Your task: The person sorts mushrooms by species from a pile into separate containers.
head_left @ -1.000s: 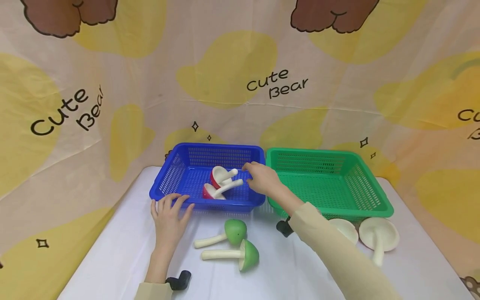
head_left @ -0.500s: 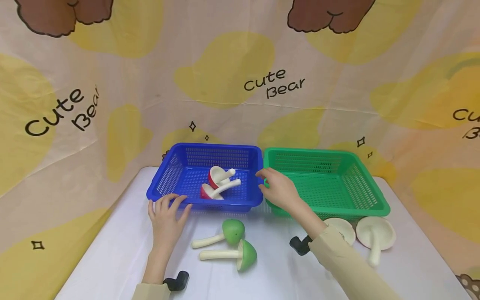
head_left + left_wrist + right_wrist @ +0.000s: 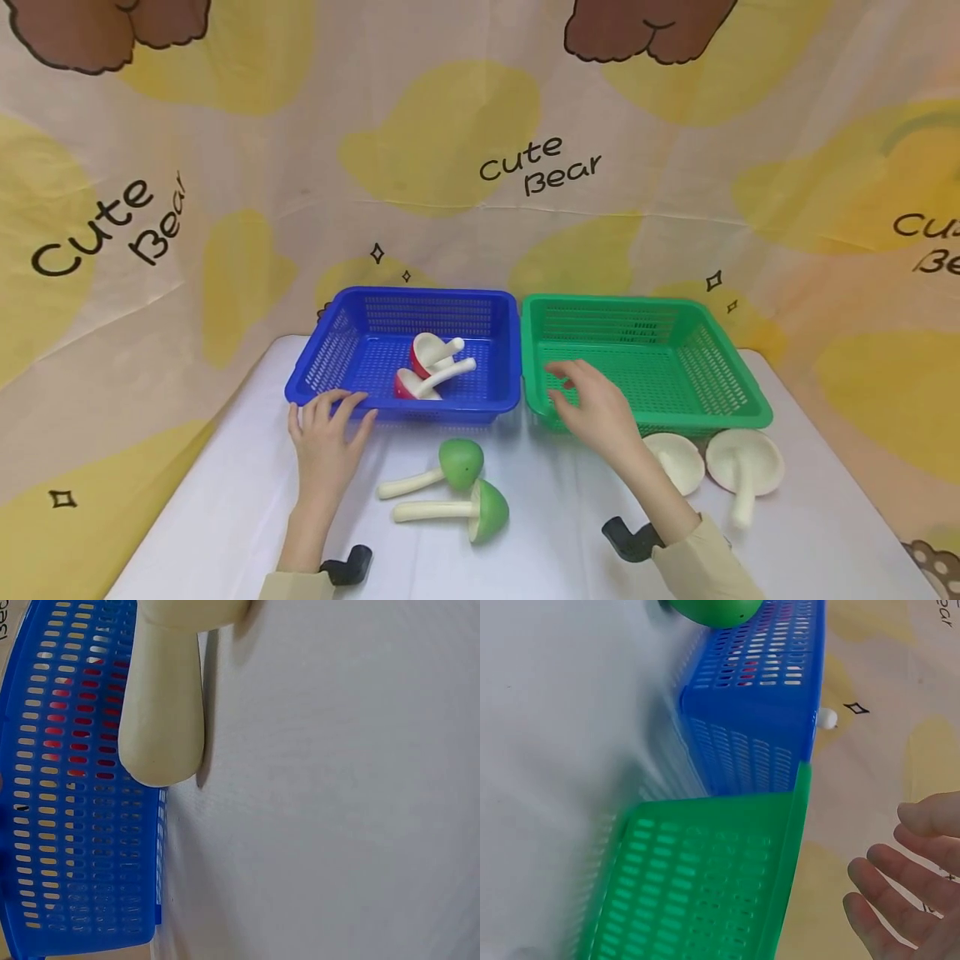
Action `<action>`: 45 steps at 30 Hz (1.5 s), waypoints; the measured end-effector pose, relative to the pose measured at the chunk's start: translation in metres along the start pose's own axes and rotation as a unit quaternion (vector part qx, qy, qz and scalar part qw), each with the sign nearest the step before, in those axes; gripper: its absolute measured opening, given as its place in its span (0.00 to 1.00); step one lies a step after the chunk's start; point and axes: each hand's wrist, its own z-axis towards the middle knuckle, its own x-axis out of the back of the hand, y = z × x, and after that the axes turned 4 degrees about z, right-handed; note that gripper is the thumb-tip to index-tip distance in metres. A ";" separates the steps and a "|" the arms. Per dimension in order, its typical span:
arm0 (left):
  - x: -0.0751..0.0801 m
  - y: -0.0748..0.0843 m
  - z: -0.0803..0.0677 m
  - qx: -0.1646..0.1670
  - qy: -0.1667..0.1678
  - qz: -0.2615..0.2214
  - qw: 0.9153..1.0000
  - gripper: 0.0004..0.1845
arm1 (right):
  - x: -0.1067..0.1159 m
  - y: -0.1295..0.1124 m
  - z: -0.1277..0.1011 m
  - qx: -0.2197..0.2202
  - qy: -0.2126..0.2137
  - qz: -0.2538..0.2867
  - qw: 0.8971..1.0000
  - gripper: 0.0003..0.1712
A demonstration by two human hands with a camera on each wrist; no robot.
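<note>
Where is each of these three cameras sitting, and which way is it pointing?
Head: worn on the head, looking forward and down at the table; shows left hand and right hand.
Left wrist: low, facing the blue basket; no hand visible.
Right wrist: beside the green basket; right fingers show.
All three share the blue basket.

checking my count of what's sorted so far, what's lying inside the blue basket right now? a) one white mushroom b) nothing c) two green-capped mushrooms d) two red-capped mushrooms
d: the head view shows two red-capped mushrooms with pale stems lying inside the blue basket, while the green-capped mushrooms lie on the table in front of it.
</note>
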 end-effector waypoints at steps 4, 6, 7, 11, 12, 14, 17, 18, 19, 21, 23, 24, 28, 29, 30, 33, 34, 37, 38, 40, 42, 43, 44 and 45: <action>0.000 -0.002 0.000 -0.001 0.003 0.001 1.000 0.14 | 0.005 0.005 -0.015 -0.003 0.021 -0.002 1.000 0.19; 0.000 -0.002 0.000 -0.002 0.004 0.001 1.000 0.14 | 0.008 0.008 -0.022 -0.004 0.030 -0.007 1.000 0.19; 0.000 -0.003 0.000 -0.002 0.004 0.001 1.000 0.14 | 0.009 0.010 -0.025 -0.005 0.033 -0.009 0.999 0.19; -0.001 -0.003 0.000 -0.002 0.004 -0.003 1.000 0.14 | 0.011 0.016 -0.037 -0.007 0.041 -0.017 0.999 0.19; -0.001 -0.003 0.000 -0.002 0.004 -0.004 1.000 0.14 | 0.011 0.018 -0.040 -0.008 0.043 -0.018 0.999 0.19; -0.002 -0.003 0.000 -0.002 0.005 -0.006 1.000 0.14 | 0.012 0.022 -0.045 -0.009 0.048 -0.017 0.999 0.19; -0.003 -0.003 0.000 -0.003 0.005 -0.006 1.000 0.14 | 0.012 0.027 -0.052 -0.013 0.056 -0.012 0.998 0.19; -0.003 -0.003 0.000 -0.003 0.005 -0.005 1.000 0.14 | 0.012 0.028 -0.054 -0.014 0.058 -0.012 0.998 0.19; -0.003 -0.003 0.000 -0.003 0.005 -0.006 1.000 0.14 | 0.013 0.030 -0.056 -0.016 0.059 -0.011 0.998 0.19; -0.003 -0.003 0.000 -0.003 0.004 -0.006 1.000 0.14 | 0.013 0.032 -0.060 -0.020 0.059 -0.016 0.998 0.19; -0.003 -0.003 0.000 -0.003 0.003 -0.006 1.000 0.14 | 0.014 0.034 -0.065 -0.023 0.059 -0.022 0.998 0.19; -0.003 -0.003 0.000 -0.002 0.003 -0.006 1.000 0.14 | 0.015 0.035 -0.067 -0.023 0.060 -0.026 0.998 0.19; -0.002 -0.002 0.000 -0.002 0.002 -0.007 1.000 0.14 | 0.016 0.043 -0.075 -0.016 0.073 -0.042 0.996 0.18; -0.001 -0.002 0.000 -0.002 0.002 -0.008 1.000 0.14 | 0.017 0.045 -0.077 -0.013 0.079 -0.051 0.996 0.18; -0.001 -0.002 0.000 -0.002 0.002 -0.008 1.000 0.14 | 0.017 0.047 -0.078 -0.010 0.084 -0.059 0.995 0.18; 0.000 -0.001 0.000 -0.002 0.002 -0.007 1.000 0.14 | 0.018 0.053 -0.083 -0.012 0.094 -0.072 0.993 0.18; 0.000 -0.001 0.000 -0.001 0.002 -0.007 1.000 0.14 | 0.019 0.054 -0.085 -0.018 0.093 -0.073 0.993 0.18; 0.000 -0.001 0.000 0.000 0.003 -0.008 1.000 0.14 | 0.021 0.058 -0.090 -0.038 0.083 -0.070 0.993 0.18; -0.001 -0.001 0.000 0.000 0.003 -0.008 1.000 0.14 | 0.022 0.059 -0.092 -0.045 0.080 -0.068 0.993 0.17; -0.001 -0.001 0.000 0.000 0.003 -0.008 1.000 0.14 | 0.023 0.062 -0.095 -0.061 0.073 -0.070 0.993 0.17; -0.001 -0.001 -0.001 0.000 0.004 -0.008 1.000 0.14 | 0.025 0.065 -0.099 -0.077 0.063 -0.071 0.992 0.17; -0.001 -0.001 -0.001 0.000 0.004 -0.008 1.000 0.14 | 0.026 0.067 -0.100 -0.088 0.056 -0.071 0.992 0.18; -0.002 -0.001 -0.001 0.000 0.005 -0.008 1.000 0.14 | 0.027 0.068 -0.102 -0.098 0.049 -0.069 0.992 0.18; -0.002 -0.001 0.000 0.000 0.005 -0.008 1.000 0.14 | 0.029 0.069 -0.104 -0.109 0.042 -0.068 0.991 0.19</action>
